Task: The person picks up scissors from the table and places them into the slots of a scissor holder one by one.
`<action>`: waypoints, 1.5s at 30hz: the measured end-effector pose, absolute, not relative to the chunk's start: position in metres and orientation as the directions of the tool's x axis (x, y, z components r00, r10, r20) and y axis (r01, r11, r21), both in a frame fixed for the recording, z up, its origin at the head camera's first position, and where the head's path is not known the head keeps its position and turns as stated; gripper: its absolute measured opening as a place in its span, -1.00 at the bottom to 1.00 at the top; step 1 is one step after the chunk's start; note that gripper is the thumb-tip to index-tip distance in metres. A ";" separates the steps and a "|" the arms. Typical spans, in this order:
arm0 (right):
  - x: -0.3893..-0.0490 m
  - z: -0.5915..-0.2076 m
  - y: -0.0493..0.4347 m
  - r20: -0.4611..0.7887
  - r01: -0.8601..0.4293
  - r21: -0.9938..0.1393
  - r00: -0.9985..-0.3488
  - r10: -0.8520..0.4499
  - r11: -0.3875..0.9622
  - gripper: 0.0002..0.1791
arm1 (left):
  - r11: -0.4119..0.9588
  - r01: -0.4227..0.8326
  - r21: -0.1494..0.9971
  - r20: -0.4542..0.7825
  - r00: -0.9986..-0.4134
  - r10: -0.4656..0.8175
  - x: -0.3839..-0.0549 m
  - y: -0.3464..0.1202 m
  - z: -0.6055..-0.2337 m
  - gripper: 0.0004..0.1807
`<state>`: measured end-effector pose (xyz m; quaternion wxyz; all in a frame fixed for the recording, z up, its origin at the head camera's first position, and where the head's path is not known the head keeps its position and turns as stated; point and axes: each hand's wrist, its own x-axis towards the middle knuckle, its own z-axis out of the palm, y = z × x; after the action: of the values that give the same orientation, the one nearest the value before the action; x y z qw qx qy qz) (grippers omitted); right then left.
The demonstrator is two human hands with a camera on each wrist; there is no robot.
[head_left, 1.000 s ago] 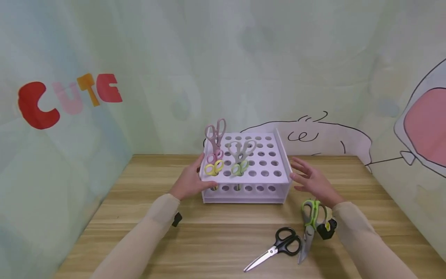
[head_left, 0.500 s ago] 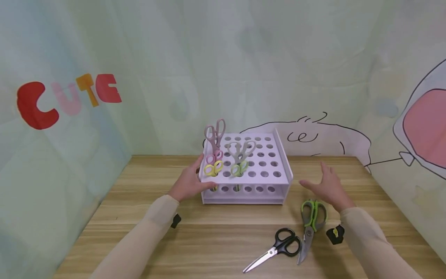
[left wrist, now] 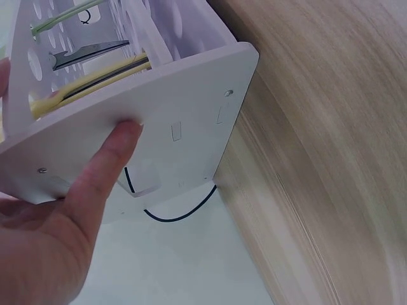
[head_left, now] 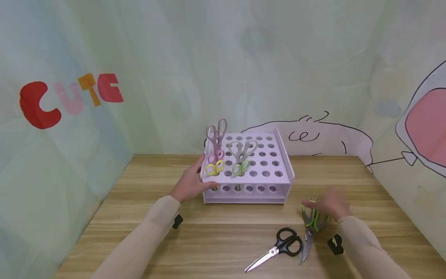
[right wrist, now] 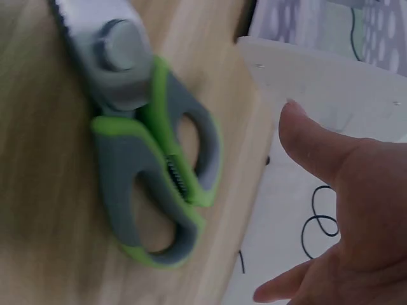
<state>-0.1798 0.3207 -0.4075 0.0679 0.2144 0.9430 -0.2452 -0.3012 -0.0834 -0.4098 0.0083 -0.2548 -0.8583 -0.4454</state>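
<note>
My left hand (head_left: 191, 183) holds a white rack with rows of round holes (head_left: 259, 166) at its left front corner. Its thumb lies across the front, and in the left wrist view a finger (left wrist: 105, 165) presses the outer side panel (left wrist: 184, 108). Standing handles-up in the rack are mauve (head_left: 216, 133), pink (head_left: 216, 157), yellow (head_left: 215, 167), grey (head_left: 242, 150) and pale green (head_left: 241, 167) scissors. My right hand (head_left: 331, 203), blurred, hovers over the handles of green-and-grey kitchen scissors (head_left: 308, 242), holding nothing; in the right wrist view it is apart from these scissors (right wrist: 140, 171).
Black-handled scissors (head_left: 278, 248) lie on the wooden table (head_left: 216, 240) just left of the kitchen scissors, blades toward the front left. A printed curtain (head_left: 216, 77) hangs right behind the table and along both sides.
My right hand has left the rack's right side, swung out to the right, and come down toward the kitchen scissors. The left hand and the rack stay in place.
</note>
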 end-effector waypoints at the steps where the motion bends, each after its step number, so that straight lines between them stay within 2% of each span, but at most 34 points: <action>1: -0.179 -0.410 0.321 -0.243 0.442 -0.415 -0.896 0.372 0.795 0.02 | 0.474 0.445 0.760 0.242 -0.870 0.429 -0.301 -0.083 -0.410 0.22; 5: -0.174 -0.420 0.324 -0.311 0.455 -0.387 -0.883 0.351 0.802 -0.12 | 0.464 0.446 0.765 0.244 -0.868 0.432 -0.300 -0.082 -0.410 0.21; 8: -0.172 -0.427 0.326 -0.334 0.459 -0.398 -0.879 0.341 0.795 -0.11 | 0.460 0.449 0.766 0.246 -0.866 0.436 -0.299 -0.082 -0.410 0.21; 13: -0.172 -0.431 0.326 -0.341 0.465 -0.393 -0.875 0.344 0.793 -0.12 | 0.464 0.448 0.764 0.246 -0.868 0.432 -0.298 -0.082 -0.410 0.20; 18: -0.174 -0.430 0.324 -0.325 0.447 -0.395 -0.885 0.333 0.803 -0.25 | 0.476 0.447 0.758 0.244 -0.870 0.429 -0.297 -0.083 -0.411 0.21; 24: -0.176 -0.427 0.320 -0.324 0.454 -0.433 -0.884 0.336 0.778 -0.26 | 0.473 0.446 0.760 0.244 -0.870 0.429 -0.296 -0.083 -0.410 0.20; 31: -0.177 -0.427 0.317 -0.292 0.451 -0.564 -0.893 0.344 0.692 -0.42 | 0.468 0.445 0.764 0.243 -0.870 0.430 -0.294 -0.084 -0.409 0.19; 45: -0.184 -0.432 0.325 -0.331 0.449 -0.639 -0.893 0.304 0.624 -0.39 | 0.464 0.451 0.762 0.265 -0.872 0.412 -0.295 -0.084 -0.410 0.19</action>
<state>-0.1840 0.3248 -0.4320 0.0961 0.2100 0.8961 -0.3790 -0.2948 -0.0840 -0.4102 0.0215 -0.2524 -0.8553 -0.4519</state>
